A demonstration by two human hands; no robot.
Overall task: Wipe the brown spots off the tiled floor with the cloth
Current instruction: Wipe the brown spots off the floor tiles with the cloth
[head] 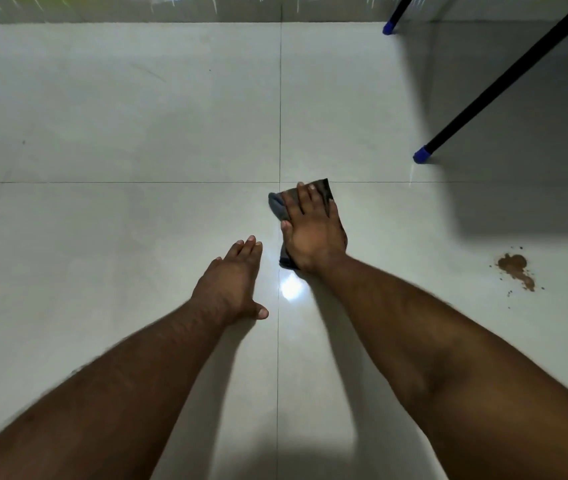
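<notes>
Head | right grip (313,233) flat on cloth (277,204) | left grip (232,282) spread, floor (102,220)

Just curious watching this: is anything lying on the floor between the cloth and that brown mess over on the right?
Nothing visible does. Bare tile lies between the cloth, pressed flat under the right hand, and the brown spot. The blue-tipped black leg stands farther back, off that path.

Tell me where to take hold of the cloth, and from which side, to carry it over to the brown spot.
Grip the grey cloth at its bunched far-left corner, probably from the left: that corner pokes out past the right hand pressing the rest flat, and the left hand rests open on the tiled floor nearby. The brown spot lies to the right.
</notes>
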